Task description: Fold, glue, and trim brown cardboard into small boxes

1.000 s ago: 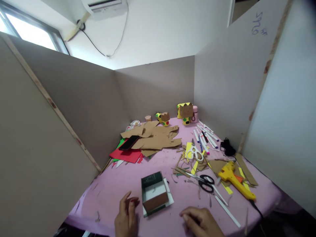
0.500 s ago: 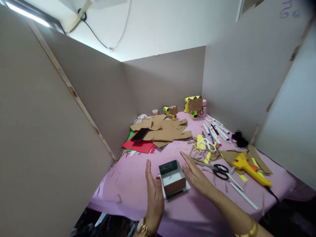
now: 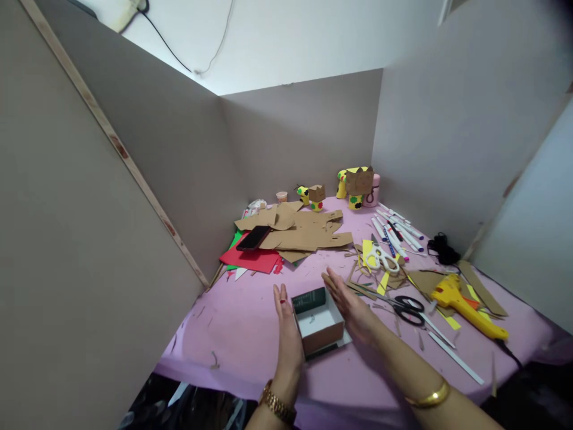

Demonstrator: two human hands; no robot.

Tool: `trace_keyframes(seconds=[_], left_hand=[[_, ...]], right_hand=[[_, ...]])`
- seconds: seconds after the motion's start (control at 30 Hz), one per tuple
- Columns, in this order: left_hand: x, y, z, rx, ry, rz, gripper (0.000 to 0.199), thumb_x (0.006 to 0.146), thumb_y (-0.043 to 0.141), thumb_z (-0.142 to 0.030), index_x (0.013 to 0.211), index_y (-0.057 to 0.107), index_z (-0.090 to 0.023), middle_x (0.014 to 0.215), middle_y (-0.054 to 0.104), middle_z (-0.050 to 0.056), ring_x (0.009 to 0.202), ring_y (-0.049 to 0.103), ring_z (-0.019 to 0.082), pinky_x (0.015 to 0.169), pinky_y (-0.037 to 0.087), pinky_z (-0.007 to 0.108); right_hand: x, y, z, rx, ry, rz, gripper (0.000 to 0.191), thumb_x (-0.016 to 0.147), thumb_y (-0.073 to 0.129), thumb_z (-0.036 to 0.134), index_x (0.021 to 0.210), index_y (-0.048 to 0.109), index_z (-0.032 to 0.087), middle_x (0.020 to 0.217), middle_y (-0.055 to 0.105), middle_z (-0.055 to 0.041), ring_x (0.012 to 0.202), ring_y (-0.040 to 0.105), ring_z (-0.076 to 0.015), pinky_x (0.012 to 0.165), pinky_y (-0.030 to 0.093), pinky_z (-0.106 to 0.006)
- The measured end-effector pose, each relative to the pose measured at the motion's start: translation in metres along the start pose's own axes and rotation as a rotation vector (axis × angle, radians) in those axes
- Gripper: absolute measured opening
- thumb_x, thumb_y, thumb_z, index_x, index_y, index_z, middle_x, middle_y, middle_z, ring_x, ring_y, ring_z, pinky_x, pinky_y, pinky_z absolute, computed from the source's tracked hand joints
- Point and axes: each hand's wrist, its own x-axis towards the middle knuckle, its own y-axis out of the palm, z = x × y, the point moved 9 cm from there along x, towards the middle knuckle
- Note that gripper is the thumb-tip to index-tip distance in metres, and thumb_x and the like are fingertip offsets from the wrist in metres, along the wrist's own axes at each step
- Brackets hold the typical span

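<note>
1. A small open box is being supported on the pink table cover, between the two hands; its open top is being pointed upward.
2. The brown near wall is being turned toward the person, with its right end angled slightly farther away; the dark green inner face is being shown at the far side.
3. The outline is being seen as nearly square, so which way the long axis runs cannot be told.
4. A white-and-dark sheet is being partly covered by the box, its margin being exposed to the right.
5. Along the box's left wall, the left hand is being held upright, fingers straight, two tips slightly parted; the other fingers are being hidden.
6. Along the box's right wall, the right hand is being held flat, fingers extended and pressed together. Whether the walls are being touched by either palm cannot be told.
7. To the right of the box, black-handled scissors are being surrounded by scraps; farther right, a yellow glue gun is being supported on its side.
8. Beyond the box, cardboard sheets are being overlapped at their left by a dark phone.
</note>
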Motion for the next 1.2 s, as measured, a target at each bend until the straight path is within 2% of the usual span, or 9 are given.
trace_keyframes(seconds=[0.17,0.33,0.43,0.53,0.63,0.73,0.83,1.0,1.2], left_hand=[[0.006,0.006,-0.002,-0.042,-0.011,0.049,0.071,0.095,0.013,-0.063,0.153,0.016,-0.021,0.163,0.017,0.007,0.149,0.014,0.021,0.121,0.013,0.044],[0.008,0.015,-0.008,-0.093,-0.018,0.154,0.066,0.096,0.017,-0.060,0.153,0.016,-0.026,0.158,0.033,0.006,0.146,0.026,0.020,0.120,0.018,0.043],[0.008,0.012,-0.005,-0.120,-0.055,0.187,0.071,0.095,0.017,-0.063,0.154,0.013,-0.023,0.159,0.029,0.009,0.146,0.026,0.022,0.118,0.023,0.045],[0.011,0.004,-0.009,-0.137,-0.010,0.168,0.072,0.093,0.009,-0.066,0.154,0.006,-0.028,0.163,0.015,0.002,0.149,0.012,0.016,0.121,0.013,0.041],[0.015,0.003,-0.013,-0.118,0.065,0.168,0.074,0.091,0.017,-0.070,0.153,0.013,-0.030,0.164,0.011,-0.004,0.149,0.006,0.013,0.121,0.004,0.035],[0.017,0.013,-0.010,-0.085,0.068,0.203,0.080,0.087,0.035,-0.072,0.151,0.027,-0.025,0.163,0.015,0.003,0.149,0.009,0.018,0.122,0.005,0.035],[0.018,0.018,-0.004,-0.086,0.028,0.223,0.080,0.088,0.029,-0.072,0.151,0.026,-0.022,0.161,0.019,0.007,0.148,0.015,0.020,0.121,0.010,0.038],[0.012,0.003,0.006,-0.107,0.013,0.217,0.075,0.091,0.008,-0.069,0.154,0.005,-0.028,0.163,0.010,0.003,0.148,0.012,0.016,0.121,0.013,0.039],[-0.008,-0.002,0.006,0.026,0.058,0.342,0.101,0.080,0.047,-0.074,0.153,0.011,-0.015,0.163,0.008,0.011,0.149,0.010,0.023,0.121,0.012,0.039]], right_hand=[[-0.008,0.004,-0.002,-0.012,0.011,-0.069,0.037,0.094,0.057,0.038,0.129,0.055,0.023,0.140,0.052,-0.0092,0.121,0.054,-0.0283,0.100,0.043,-0.054],[-0.019,0.002,-0.002,-0.103,-0.023,-0.125,0.040,0.095,0.057,0.038,0.132,0.052,0.024,0.144,0.048,-0.0092,0.125,0.051,-0.0295,0.103,0.040,-0.056],[-0.019,-0.004,0.008,-0.203,-0.047,-0.109,0.040,0.095,0.057,0.037,0.132,0.052,0.023,0.141,0.051,-0.0097,0.121,0.054,-0.0289,0.099,0.044,-0.054],[-0.015,-0.005,0.032,-0.361,-0.124,-0.047,0.041,0.095,0.056,0.037,0.133,0.051,0.024,0.145,0.047,-0.0095,0.124,0.051,-0.0296,0.101,0.042,-0.056],[-0.014,0.013,0.051,-0.568,-0.215,0.095,0.040,0.094,0.058,0.035,0.132,0.052,0.024,0.146,0.046,-0.0090,0.129,0.046,-0.0307,0.106,0.035,-0.058],[-0.017,0.043,0.053,-0.753,-0.280,0.266,0.039,0.091,0.063,0.033,0.128,0.056,0.022,0.143,0.049,-0.0088,0.129,0.046,-0.0314,0.107,0.032,-0.060],[-0.019,0.056,0.050,-0.858,-0.312,0.350,0.039,0.090,0.065,0.032,0.127,0.057,0.021,0.142,0.050,-0.0089,0.129,0.047,-0.0316,0.105,0.035,-0.060],[-0.015,0.031,0.060,-0.845,-0.325,0.285,0.039,0.095,0.057,0.033,0.132,0.052,0.024,0.145,0.047,-0.0093,0.126,0.050,-0.0299,0.103,0.039,-0.057],[-0.030,0.019,0.042,-0.838,-0.347,0.330,0.059,0.089,0.065,0.037,0.142,0.041,0.025,0.155,0.032,-0.0103,0.137,0.035,-0.0369,0.107,0.030,-0.064]])
